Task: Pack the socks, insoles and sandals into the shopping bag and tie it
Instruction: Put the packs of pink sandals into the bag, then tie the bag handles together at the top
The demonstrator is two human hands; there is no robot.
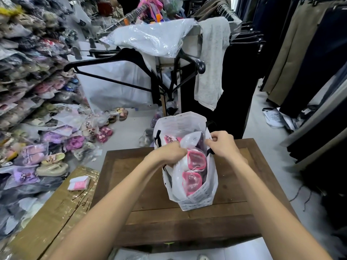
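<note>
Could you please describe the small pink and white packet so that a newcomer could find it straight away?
Left of the wooden table lies a taped cardboard box. The packet sits alone on its far end, flat, white with a pink band.

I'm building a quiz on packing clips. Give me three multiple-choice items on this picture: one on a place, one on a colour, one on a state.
1. Where does the shopping bag stand?
A. on the wooden table
B. on the floor
C. on a rack

2. What colour are the sandals inside it?
A. green
B. pink
C. black

3. How is the bag?
A. tied shut
B. lying flat
C. open at the top

A: it rests on the brown tabletop. B: pink shows through their clear wrap. C: the left hand reaches inside while the right hand pinches the rim.
</note>
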